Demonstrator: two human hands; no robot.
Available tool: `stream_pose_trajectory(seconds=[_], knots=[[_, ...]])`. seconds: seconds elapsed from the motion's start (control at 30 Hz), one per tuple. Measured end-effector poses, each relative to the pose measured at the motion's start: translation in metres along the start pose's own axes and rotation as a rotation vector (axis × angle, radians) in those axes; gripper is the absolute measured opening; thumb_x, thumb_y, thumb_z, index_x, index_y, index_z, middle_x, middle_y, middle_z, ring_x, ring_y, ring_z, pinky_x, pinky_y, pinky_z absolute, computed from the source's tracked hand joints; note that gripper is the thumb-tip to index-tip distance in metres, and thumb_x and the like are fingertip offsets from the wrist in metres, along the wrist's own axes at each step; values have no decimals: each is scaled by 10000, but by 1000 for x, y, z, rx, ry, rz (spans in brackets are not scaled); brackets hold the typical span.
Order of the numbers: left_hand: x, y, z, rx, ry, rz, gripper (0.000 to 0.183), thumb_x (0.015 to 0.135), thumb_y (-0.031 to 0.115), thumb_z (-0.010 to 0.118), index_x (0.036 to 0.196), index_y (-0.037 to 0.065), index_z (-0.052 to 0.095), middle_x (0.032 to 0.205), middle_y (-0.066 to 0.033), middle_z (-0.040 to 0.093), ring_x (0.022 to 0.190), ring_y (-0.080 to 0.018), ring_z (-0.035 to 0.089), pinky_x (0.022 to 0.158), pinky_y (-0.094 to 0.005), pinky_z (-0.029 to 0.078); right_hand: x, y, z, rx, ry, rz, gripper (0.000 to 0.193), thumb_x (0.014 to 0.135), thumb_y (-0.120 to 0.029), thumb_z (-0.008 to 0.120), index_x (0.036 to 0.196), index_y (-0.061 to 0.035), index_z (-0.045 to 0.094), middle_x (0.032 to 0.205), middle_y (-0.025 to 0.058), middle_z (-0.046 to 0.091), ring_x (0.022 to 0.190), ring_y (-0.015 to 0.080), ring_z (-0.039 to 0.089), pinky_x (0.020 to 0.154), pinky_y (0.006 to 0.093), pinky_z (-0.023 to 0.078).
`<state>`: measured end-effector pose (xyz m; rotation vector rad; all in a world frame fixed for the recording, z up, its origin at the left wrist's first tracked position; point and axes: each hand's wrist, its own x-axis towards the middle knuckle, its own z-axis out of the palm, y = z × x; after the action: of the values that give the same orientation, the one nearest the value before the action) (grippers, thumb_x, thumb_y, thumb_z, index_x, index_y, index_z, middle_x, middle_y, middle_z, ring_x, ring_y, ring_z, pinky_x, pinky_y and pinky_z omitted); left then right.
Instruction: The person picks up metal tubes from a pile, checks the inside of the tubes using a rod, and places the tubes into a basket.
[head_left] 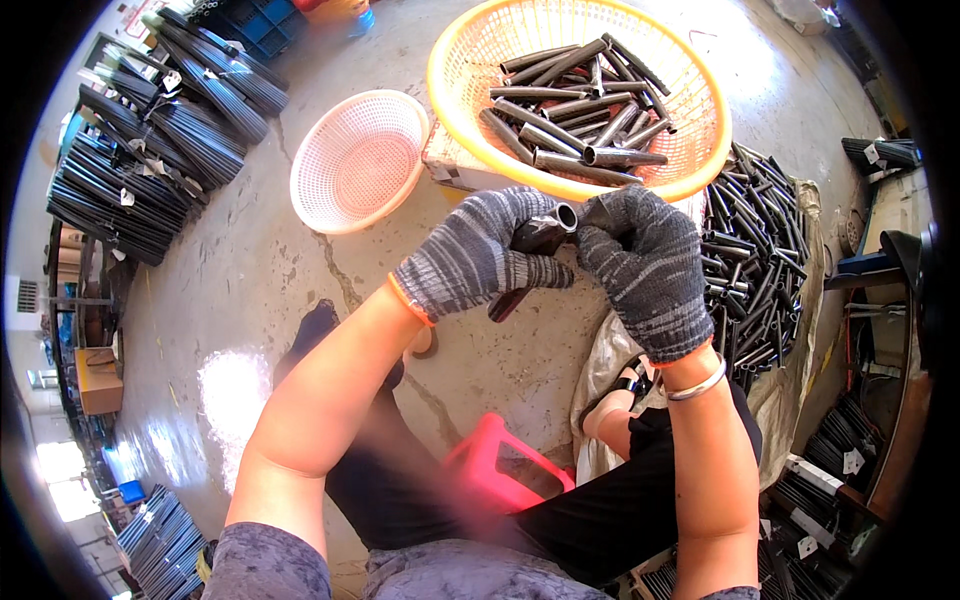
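Observation:
In front of the orange basket, my left hand [485, 250], in a grey striped knit glove, is closed around a short dark metal tube [540, 232]. The tube's round open end points toward my right hand. A dark end also sticks out below the left fingers; whether it belongs to the same tube I cannot tell. My right hand [648, 265], gloved alike, has its fingers pinched together close to the tube's open end. What those fingers hold, if anything, is hidden. Beyond both hands, the orange mesh basket [447, 108] contains several cut dark tubes [560, 130].
A smaller pink mesh basket [345, 165] stands to the left of the large one. A heap of short dark tubes [755, 260] lies on a pale sack [800, 330] at right. Bundled long rods [190, 130] lie far left. A pink plastic stool [490, 460] is between my legs.

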<state>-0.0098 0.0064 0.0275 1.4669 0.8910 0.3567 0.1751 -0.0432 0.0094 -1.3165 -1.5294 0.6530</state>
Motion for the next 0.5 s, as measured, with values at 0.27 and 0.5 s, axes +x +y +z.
stream_pose_trajectory(seconds=[0.27,0.5], knots=[[3,-3,-11,176,-239,87,262,830,71,677,1090,38,671,908,-39,715,833,-112,639,775,-265,506,4,5,-11,16,-26,64,79,768,-23,669,837,-22,631,714,71,645,627,144,599,616,276,491],[5,-2,-16,125,-324,100,299,856,119,644,1137,15,641,954,-78,707,861,-123,648,780,-268,503,4,2,-17,423,-19,227,68,797,-11,660,864,-12,647,749,32,646,660,92,579,628,243,489]])
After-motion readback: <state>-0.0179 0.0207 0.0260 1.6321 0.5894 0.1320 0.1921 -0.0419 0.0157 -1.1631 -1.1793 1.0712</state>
